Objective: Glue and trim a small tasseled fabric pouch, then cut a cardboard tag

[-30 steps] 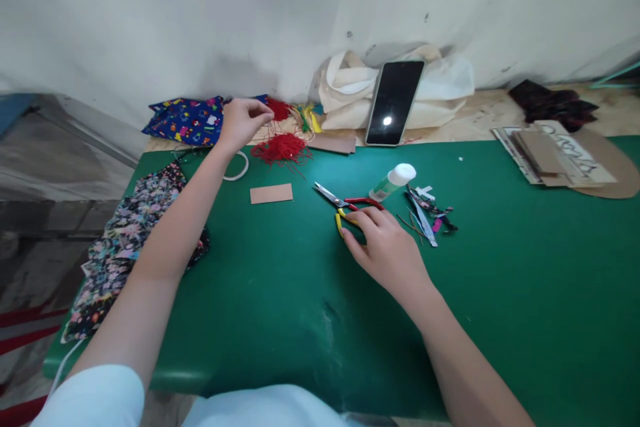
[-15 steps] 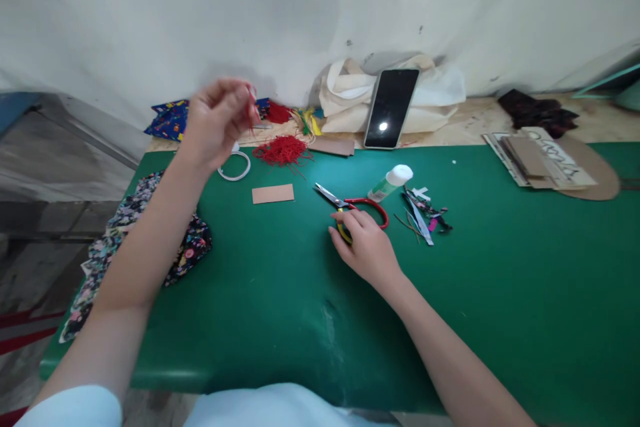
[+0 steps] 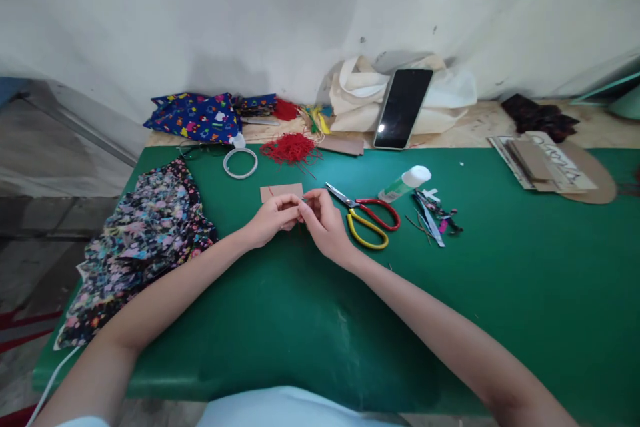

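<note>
My left hand (image 3: pixel 274 220) and my right hand (image 3: pixel 326 223) meet fingertip to fingertip above the green tabletop. Both are closed in a pinch on thin red string (image 3: pixel 271 191); a loose end pokes up over the left fingers, while most of it is hidden. Just behind them lies a small brown cardboard strip (image 3: pixel 281 191), partly covered by the fingers. To the right of my right hand, scissors (image 3: pixel 367 220) with one red and one yellow handle rest on the table, blades slightly parted. A heap of red string (image 3: pixel 290 148) sits farther back.
A glue stick (image 3: pixel 407 183) and fabric scraps (image 3: pixel 435 215) are right of the scissors. A phone (image 3: pixel 404 109) leans on a cream cloth bag (image 3: pixel 347 103). Floral fabric (image 3: pixel 145 233) covers the left side, near a white ring (image 3: pixel 241 163). Cardboard pieces (image 3: pixel 530 161) are stacked far right.
My left hand has come down and right from the back with the red string. My right hand has left the scissors and moved left to meet it. The scissors stay on the table.
</note>
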Motion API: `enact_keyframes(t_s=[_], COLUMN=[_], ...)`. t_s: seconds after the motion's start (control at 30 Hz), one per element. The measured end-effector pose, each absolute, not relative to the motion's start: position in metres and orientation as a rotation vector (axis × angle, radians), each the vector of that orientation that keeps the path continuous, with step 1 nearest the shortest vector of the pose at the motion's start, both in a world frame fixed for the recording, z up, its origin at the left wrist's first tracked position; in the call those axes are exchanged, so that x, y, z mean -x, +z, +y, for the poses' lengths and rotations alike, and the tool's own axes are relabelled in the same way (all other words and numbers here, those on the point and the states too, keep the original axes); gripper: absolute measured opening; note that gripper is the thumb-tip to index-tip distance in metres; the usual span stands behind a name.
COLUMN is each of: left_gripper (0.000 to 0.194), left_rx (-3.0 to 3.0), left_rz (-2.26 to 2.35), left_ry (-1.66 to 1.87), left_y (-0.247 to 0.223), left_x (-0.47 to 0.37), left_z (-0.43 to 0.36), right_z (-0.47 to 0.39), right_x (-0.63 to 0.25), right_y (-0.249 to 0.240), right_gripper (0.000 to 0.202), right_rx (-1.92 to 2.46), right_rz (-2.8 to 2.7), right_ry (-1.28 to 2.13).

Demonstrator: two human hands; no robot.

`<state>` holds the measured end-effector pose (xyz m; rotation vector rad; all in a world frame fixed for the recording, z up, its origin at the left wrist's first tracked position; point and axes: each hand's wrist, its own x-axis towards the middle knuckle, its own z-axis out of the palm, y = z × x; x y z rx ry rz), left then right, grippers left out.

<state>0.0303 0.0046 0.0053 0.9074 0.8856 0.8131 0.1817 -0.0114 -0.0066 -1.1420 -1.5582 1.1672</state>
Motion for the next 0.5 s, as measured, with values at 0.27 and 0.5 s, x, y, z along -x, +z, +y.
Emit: enact_keyframes(t_s=[0.27,0.5], left_gripper=[0.043,0.035], left_rx=[-0.749,-0.59], left_rz=[0.83,0.773], left_ry=[0.838,0.811], left_y=[0.003,0.005], left_x=[-0.018,-0.015], left_z=[0.015,0.016], right_z=[-0.001,-0.003], right_x=[-0.19,-0.2], right_y=[-0.008,-0.003], right_gripper=[0.016,0.025], right_rx=[1.07,1.091], right_rz=[-1.659,-1.655], right_ry=[1.302,1.302])
